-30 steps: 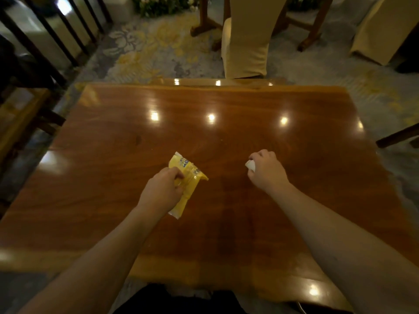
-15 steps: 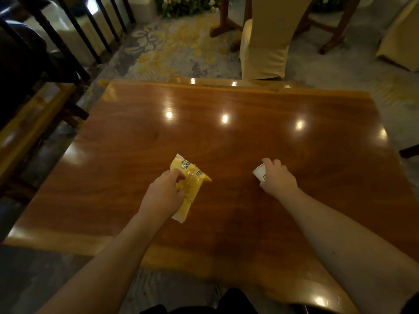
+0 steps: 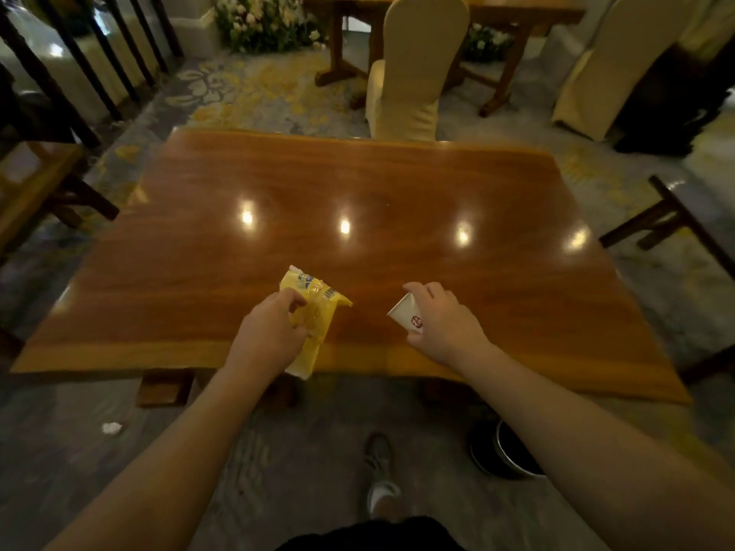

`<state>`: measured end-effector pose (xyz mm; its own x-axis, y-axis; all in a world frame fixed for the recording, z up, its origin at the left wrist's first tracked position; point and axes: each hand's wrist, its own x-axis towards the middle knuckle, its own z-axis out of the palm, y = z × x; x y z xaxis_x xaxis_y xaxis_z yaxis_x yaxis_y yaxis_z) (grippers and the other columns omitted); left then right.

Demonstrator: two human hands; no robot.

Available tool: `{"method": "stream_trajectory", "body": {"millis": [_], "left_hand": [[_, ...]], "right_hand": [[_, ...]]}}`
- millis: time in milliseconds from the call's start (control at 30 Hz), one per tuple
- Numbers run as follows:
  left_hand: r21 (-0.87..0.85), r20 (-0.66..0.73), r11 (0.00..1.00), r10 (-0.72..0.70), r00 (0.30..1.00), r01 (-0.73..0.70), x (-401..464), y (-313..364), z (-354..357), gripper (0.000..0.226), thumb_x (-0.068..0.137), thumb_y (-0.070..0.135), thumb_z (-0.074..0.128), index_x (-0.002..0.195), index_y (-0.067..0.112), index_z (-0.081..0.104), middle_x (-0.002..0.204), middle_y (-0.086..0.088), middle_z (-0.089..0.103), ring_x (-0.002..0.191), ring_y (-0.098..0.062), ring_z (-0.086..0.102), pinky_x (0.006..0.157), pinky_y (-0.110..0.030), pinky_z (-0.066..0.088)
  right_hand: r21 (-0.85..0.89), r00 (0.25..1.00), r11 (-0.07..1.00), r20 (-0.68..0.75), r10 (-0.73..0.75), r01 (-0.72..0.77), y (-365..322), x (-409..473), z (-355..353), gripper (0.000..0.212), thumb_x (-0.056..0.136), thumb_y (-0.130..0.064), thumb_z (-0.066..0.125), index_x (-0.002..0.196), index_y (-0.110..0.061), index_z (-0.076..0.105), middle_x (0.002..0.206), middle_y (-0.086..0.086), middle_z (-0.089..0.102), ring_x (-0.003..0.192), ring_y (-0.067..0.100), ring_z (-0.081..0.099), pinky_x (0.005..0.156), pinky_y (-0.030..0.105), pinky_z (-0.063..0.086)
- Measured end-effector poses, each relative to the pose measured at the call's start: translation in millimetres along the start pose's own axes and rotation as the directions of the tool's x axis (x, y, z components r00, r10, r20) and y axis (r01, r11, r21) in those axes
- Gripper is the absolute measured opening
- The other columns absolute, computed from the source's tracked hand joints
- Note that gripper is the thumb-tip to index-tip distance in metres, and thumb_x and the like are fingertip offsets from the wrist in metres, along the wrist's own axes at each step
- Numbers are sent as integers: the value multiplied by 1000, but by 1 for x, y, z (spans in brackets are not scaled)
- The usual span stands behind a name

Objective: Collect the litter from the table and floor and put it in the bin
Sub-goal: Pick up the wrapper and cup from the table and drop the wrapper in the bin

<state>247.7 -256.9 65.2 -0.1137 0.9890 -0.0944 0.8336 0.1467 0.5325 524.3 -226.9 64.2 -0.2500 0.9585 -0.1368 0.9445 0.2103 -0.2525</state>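
Note:
My left hand (image 3: pixel 270 332) grips a crumpled yellow plastic wrapper (image 3: pixel 314 300) above the near edge of the glossy wooden table (image 3: pixel 358 192). A small white paper cup (image 3: pixel 407 315) with a red mark is held in my right hand (image 3: pixel 441 322), tilted with its bottom pointing left. On the floor under my right forearm stands a dark round bin (image 3: pixel 501 451), partly hidden by the arm. A white scrap of crumpled paper (image 3: pixel 111 428) lies on the floor at the lower left.
A cream-covered chair (image 3: pixel 413 73) stands at the table's far side, another (image 3: pixel 608 65) at the back right. Dark wooden furniture (image 3: pixel 672 224) sits to the right and a wooden bench (image 3: pixel 35 184) to the left. My shoe (image 3: pixel 380 475) is on the floor below.
I have stepped back from the table, so both hands with the wrapper and the cup have come toward its near edge. The floor, the bin and the paper scrap have come into view.

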Motion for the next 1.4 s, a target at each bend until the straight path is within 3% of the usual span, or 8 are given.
{"method": "stream_trajectory", "body": {"millis": [233,400,500,667,833,967,1100,1400], "left_hand": [[-58,170,997,68,983,-59,-91,29,14,43,85,22,72,123,31,55,118,11,61,86,-3,58,60,-17,46],[-50,248,988,152,957,-145,-133,85,50,38,85,21,71,118,34,58,109,12,64,85,-2,59,65,-21,52],[-34,336,984,175,925,-174,-152,123,87,38,85,21,69,118,37,57,108,13,62,91,-8,61,75,-30,59],[9,423,977,188,886,-212,-173,193,170,35,86,23,68,114,41,59,103,16,62,82,-2,62,68,-22,56],[21,489,981,156,858,-190,-186,265,264,32,82,23,67,108,41,60,100,14,64,83,-2,62,72,-29,58],[31,531,987,118,839,-159,-178,303,333,29,84,21,66,106,38,61,99,10,63,82,-5,60,65,-24,51],[45,546,990,89,833,-135,-155,318,392,27,85,20,66,108,34,63,94,11,58,87,-13,61,73,-31,55],[77,632,989,48,773,-124,-98,276,567,31,79,12,70,108,24,67,114,-3,69,104,-24,64,85,-35,53]], "right_hand": [[69,993,995,-87,81,-75,-4,-137,6,82,77,-35,75,141,-39,23,136,-3,44,118,21,49,89,39,53],[120,984,981,-75,161,-152,37,-207,18,80,80,-36,72,142,-37,22,138,-2,42,119,23,49,89,41,53],[167,974,964,-60,219,-206,79,-239,28,81,80,-36,72,145,-37,23,140,-3,41,121,22,48,91,39,51],[216,955,933,-13,296,-287,185,-293,44,82,79,-38,70,146,-35,23,140,-4,42,122,22,47,90,39,51],[254,918,883,70,390,-395,298,-343,58,83,81,-37,69,150,-27,24,143,0,41,123,25,47,91,39,51],[275,888,845,162,430,-459,370,-356,75,81,80,-34,71,148,-24,27,141,3,43,122,27,48,91,44,51],[301,857,803,215,469,-515,418,-344,104,80,76,-31,74,144,-23,33,137,5,46,120,27,50,92,44,50],[312,809,748,260,527,-587,494,-285,234,80,76,-33,73,144,-22,33,127,9,47,112,32,52,83,45,51]]}}
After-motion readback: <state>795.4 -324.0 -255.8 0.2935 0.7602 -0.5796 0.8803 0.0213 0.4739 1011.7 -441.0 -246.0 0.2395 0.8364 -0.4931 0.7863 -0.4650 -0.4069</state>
